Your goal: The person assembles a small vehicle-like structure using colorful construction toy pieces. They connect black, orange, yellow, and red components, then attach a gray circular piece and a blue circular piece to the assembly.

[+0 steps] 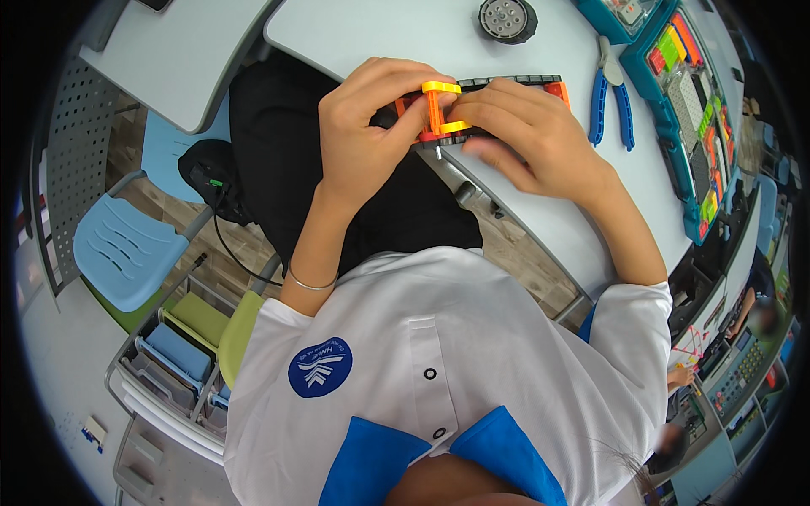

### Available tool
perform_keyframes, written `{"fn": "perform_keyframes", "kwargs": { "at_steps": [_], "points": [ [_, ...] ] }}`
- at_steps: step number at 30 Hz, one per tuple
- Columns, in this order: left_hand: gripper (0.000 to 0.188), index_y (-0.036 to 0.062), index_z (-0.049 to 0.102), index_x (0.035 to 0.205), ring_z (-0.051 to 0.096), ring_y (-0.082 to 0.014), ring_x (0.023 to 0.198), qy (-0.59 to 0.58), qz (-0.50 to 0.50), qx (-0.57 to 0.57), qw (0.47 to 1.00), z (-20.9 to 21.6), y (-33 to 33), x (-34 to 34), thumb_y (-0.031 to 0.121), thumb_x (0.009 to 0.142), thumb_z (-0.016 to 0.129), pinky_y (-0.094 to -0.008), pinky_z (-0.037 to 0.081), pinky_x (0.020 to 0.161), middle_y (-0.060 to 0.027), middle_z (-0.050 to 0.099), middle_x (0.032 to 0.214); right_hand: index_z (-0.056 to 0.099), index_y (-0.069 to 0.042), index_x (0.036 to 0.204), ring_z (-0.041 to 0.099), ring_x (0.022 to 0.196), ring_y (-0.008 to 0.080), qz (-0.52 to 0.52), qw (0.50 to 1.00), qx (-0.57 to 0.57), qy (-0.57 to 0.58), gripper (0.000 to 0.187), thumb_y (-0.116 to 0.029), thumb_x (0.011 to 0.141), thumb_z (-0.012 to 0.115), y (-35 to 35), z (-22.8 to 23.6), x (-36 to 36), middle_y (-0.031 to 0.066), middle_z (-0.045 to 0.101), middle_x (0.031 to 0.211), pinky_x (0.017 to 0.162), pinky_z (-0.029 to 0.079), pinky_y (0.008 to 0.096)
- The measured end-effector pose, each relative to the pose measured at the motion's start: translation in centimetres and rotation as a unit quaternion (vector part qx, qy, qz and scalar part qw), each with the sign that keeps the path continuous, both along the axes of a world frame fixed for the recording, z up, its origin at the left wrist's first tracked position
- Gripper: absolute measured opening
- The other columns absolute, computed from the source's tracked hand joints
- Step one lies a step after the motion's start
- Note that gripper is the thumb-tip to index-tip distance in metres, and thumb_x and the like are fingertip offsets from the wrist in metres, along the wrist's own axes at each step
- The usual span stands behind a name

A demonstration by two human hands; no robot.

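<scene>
You had the toy build (434, 118) of orange, yellow and black bits up in front of you, by the near edge of the white table (363, 38); it was hard to tell if any of it rested there. Your left hand (363, 126) was nearly closed, thumb and fingertips pinching the end with the yellow piece (441, 87). Your right hand (531, 139) was half open, its fingers bent over the middle and its thumb sticking out (how tight those fingers gripped, you could not tell from here). A snug pinch on the left seemed best, with the right thumb tucked in so the build could not twist. Soft, straight presses looked safer than hard ones, since thin parts could bend. A small pin (439, 153) poked out low, so a drop into your lap (405, 207) was a risk; working farther in over the table would have helped. The blue-handled pliers (605, 72) lay off to the right, near the teal case (675, 164), and a dark wheel (508, 20) sat farther back.
</scene>
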State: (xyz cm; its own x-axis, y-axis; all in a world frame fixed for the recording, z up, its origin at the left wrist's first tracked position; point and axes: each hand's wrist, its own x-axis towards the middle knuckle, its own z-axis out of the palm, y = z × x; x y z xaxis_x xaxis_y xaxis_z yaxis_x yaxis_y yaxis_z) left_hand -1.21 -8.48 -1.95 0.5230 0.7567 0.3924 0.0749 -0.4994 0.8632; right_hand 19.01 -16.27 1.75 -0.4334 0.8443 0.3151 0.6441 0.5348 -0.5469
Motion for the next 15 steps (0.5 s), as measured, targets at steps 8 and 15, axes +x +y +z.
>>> {"fn": "perform_keyframes", "kwargs": {
  "at_steps": [8, 15],
  "points": [
    [0.019, 0.0013, 0.077, 0.1, 0.069, -0.014, 0.085, 0.0, 0.004, 0.002, 1.0, -0.36, 0.19, 0.0, -0.002, 0.082, 0.074, -0.0233, 0.052, 0.071, -0.009, 0.074, 0.098, 0.061, -0.002, 0.111, 0.062, 0.093, 0.029, -0.016, 1.0, 0.003, -0.022, 0.035, -0.012, 0.081, 0.075, -0.19, -0.32, -0.53, 0.0099, 0.064, 0.103, 0.078, 0.051, 0.0389],
    [0.019, 0.0023, 0.078, 0.101, 0.069, -0.013, 0.084, -0.004, 0.002, -0.002, 1.0, -0.32, 0.2, -0.02, -0.001, 0.083, 0.074, -0.0225, 0.051, 0.069, -0.0086, 0.074, 0.099, 0.061, -0.003, 0.113, 0.061, 0.093, 0.0316, -0.048, 0.997, -0.048, 0.028, 0.033, -0.009, 0.083, 0.073, -0.5, -0.33, -0.8, 0.0114, 0.063, 0.101, 0.079, 0.05, 0.0416]
  ]
}}
